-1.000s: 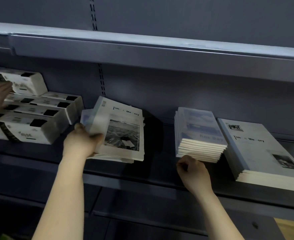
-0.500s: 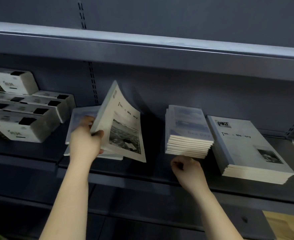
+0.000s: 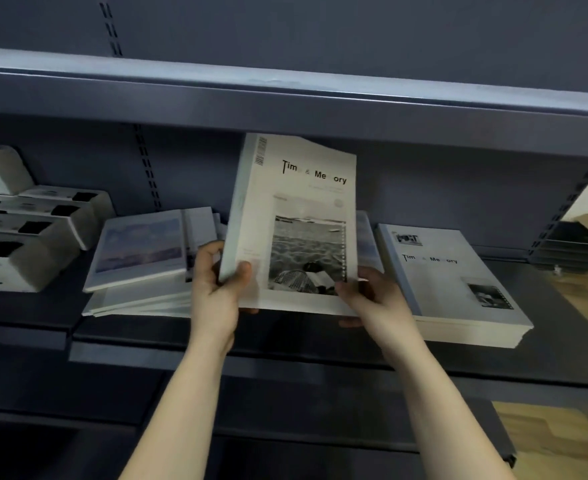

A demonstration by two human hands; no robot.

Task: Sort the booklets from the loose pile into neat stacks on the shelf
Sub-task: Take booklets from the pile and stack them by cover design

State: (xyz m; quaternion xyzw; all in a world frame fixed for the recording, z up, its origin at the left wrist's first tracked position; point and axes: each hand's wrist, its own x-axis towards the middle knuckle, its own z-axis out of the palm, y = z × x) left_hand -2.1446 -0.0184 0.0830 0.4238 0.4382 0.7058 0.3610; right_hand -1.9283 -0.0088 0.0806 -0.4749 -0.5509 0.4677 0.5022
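At the far left of the shelf [image 3: 188, 353] sit white cartons [image 3: 26, 237], piled and partly cut off by the frame edge; their print is too blurred to read. Next comes the loose pile [image 3: 140, 268] of booklets, fanned and askew, with a pale blue cover on top and several edges sticking out beneath it.

The left hand [image 3: 216, 289] is closed on the lower left corner of a "Time & Memory" booklet [image 3: 296, 220], thumb on the cover and fingers behind. The booklet is raised off the shelf, nearly upright and facing the camera, its top edge close under the shelf above. The right hand [image 3: 372, 299] pinches the lower right corner, thumb in front and fingers underneath, so both hands carry the one booklet.

Behind the booklet, only a sliver of the blue stack [image 3: 367, 240] shows; its height and neatness cannot be judged. Just right of it lies the matching stack [image 3: 459, 289], squared up, with the same title on top.

The step in hand appears to be carrying a sorted booklet from the pile to its stack. The next move likely calls for swinging it right, clearing the hidden blue stack, laying it flat and aligning its edges with the copies below. At the far right, a bright area with a cardboard shape is too blurred to identify.
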